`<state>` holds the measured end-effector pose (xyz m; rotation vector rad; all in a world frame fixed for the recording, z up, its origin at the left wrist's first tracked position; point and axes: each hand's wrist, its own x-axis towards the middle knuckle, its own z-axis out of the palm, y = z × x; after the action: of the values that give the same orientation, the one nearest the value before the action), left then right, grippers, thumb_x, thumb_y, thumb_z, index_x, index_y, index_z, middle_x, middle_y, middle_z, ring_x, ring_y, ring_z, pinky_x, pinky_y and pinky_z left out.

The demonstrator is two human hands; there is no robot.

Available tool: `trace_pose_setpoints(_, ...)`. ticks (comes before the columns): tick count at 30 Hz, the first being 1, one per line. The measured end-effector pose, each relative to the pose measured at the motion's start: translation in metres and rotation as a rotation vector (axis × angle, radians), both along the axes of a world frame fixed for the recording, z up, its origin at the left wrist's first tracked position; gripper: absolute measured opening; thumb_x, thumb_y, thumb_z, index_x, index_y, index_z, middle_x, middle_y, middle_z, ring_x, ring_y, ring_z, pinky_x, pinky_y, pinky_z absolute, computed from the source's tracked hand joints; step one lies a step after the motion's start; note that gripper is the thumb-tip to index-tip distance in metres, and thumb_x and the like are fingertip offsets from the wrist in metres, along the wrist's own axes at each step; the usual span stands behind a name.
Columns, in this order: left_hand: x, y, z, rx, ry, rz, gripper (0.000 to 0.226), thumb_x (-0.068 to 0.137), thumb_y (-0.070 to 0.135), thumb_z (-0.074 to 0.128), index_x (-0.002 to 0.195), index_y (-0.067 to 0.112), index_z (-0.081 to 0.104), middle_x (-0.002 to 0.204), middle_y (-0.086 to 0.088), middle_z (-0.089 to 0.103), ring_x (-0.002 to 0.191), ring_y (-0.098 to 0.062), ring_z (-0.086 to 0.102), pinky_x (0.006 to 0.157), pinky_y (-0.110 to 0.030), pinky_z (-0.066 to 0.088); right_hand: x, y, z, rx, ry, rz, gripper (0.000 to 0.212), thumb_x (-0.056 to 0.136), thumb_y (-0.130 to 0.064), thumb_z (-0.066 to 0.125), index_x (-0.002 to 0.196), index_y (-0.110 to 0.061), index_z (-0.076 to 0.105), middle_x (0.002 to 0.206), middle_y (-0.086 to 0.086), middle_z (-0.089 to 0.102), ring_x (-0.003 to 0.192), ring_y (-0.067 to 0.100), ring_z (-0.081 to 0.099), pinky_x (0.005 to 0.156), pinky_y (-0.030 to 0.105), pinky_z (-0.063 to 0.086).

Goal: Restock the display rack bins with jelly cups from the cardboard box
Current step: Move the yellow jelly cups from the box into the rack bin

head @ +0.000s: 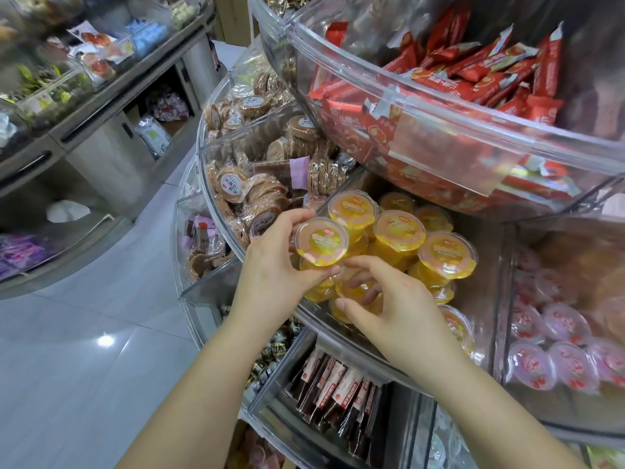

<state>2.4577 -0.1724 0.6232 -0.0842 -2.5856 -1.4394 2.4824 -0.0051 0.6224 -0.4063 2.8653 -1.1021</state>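
left hand point(270, 265) grips cup point(321, 243) by rim above bin point(338, 328); right hand point(389, 299) fingers curl round cups in bin. light, slick, thin lids: hold rims.

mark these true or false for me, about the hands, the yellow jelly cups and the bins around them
1. The left hand holds a round yellow jelly cup with a clear plastic lid. True.
2. The right hand holds a red snack packet. False: its fingers reach among the yellow cups piled in the clear plastic bin.
3. The bin above the yellow cups holds red wrapped snack packets. True.
4. The bin to the right of the yellow cups holds green cups. False: it holds pink-lidded jelly cups.
5. Round brown wrapped cakes fill the bin to the left. True.
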Motion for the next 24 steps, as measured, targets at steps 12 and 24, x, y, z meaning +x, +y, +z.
trace_pose_setpoints(12, -0.005, -0.001, -0.002, -0.020, 0.022, -0.050, 0.072, 0.060, 0.028, 0.086, 0.123, 0.028, 0.053, 0.112, 0.016, 0.064, 0.104, -0.001, 0.059, 0.089, -0.012, 0.045, -0.001, 0.002, -0.002, -0.006, -0.005, 0.019, 0.043, 0.080, -0.040, 0.064, 0.120, -0.039, 0.048, 0.092, -0.024, 0.058, 0.080, -0.001, 0.056, 0.065, 0.020, 0.048)
trace_pose_setpoints(24, 0.005, -0.020, -0.003, 0.121, 0.026, -0.105, 0.076, 0.055, 0.039, 0.086, 0.118, 0.051, 0.045, 0.115, 0.019, 0.060, 0.105, 0.002, 0.056, 0.090, -0.015, 0.045, 0.000, 0.003, 0.002, -0.065, 0.002, -0.016, 0.028, 0.078, -0.031, 0.069, 0.103, -0.030, 0.054, 0.083, -0.018, 0.058, 0.072, 0.002, 0.055, 0.064, 0.023, 0.049)
